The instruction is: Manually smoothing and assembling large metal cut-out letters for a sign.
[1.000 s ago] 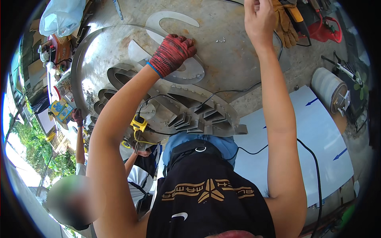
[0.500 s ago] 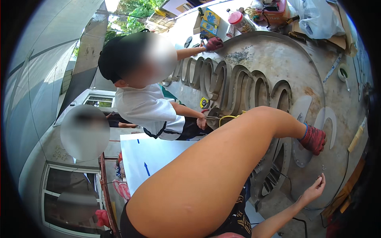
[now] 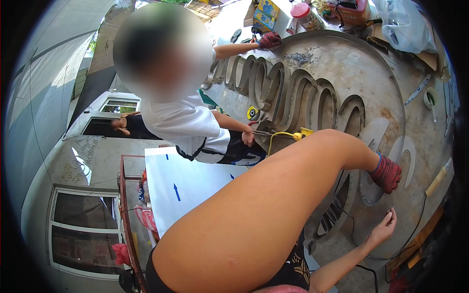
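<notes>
My left hand [image 3: 386,173], in a red knitted glove, rests on a flat grey metal cutout [image 3: 370,193] lying on the big round metal sign panel [image 3: 351,63]. The left arm crosses most of the picture. My bare right hand [image 3: 383,229] hovers just below the cutout, thumb and forefinger drawn together over the panel; whether they pinch something small is unclear. Raised curved metal letters [image 3: 293,97] stand on the panel to the left of my hands.
A co-worker in a white shirt crouches at the panel, one red-gloved hand [image 3: 268,40] on its rim, the other hand [image 3: 249,136] by a yellow tool [image 3: 299,134]. A white sheet with blue arrows [image 3: 185,190], a tape roll [image 3: 429,97], a black cable [image 3: 420,229] and a plastic bag [image 3: 405,24] lie around.
The view has swung round from looking down at my hands toward the co-worker. My gloved left hand stays on the cutout; my right hand has come closer to it.
</notes>
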Demonstrator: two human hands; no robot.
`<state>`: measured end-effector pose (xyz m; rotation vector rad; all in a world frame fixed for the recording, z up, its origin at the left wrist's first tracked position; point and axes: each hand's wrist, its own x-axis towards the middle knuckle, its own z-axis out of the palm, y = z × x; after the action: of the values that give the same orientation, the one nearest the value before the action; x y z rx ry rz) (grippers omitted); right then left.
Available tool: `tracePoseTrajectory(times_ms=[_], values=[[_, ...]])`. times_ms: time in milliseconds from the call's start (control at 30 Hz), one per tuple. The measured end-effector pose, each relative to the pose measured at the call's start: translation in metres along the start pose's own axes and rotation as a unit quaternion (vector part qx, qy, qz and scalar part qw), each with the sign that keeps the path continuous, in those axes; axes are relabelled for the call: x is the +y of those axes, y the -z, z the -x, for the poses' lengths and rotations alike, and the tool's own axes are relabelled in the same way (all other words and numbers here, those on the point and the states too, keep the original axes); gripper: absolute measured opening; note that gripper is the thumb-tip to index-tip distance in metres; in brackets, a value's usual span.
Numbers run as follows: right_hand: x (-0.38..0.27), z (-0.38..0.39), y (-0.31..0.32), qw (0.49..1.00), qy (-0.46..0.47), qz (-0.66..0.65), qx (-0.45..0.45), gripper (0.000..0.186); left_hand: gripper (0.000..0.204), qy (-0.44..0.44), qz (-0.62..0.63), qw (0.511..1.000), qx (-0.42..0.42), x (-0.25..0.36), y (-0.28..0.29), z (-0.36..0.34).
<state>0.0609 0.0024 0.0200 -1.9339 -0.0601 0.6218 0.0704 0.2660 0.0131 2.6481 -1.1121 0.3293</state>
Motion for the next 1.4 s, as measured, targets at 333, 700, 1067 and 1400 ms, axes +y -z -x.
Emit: tracePoseTrajectory(times_ms=[333, 700, 1067, 1400], values=[[0.016, 0.012, 0.017, 1.0, -0.012, -0.009, 0.016, 0.03, 0.013, -0.032, -0.003, 0.999, -0.038, 0.004, -0.004, -0.01], [-0.003, 0.035, 0.007, 0.994, -0.032, -0.074, 0.071, 0.025, 0.012, -0.018, 0.032, 0.977, -0.212, -0.008, 0.024, -0.006], [-0.009, 0.058, 0.011, 0.992, -0.052, -0.042, 0.106, 0.02, 0.023, -0.041, 0.037, 0.969, -0.239, -0.004, 0.016, -0.019], [-0.025, 0.057, -0.015, 0.995, -0.067, -0.018, 0.073, 0.022, 0.022, -0.045, 0.015, 0.971, -0.234, -0.008, 0.02, -0.014]])
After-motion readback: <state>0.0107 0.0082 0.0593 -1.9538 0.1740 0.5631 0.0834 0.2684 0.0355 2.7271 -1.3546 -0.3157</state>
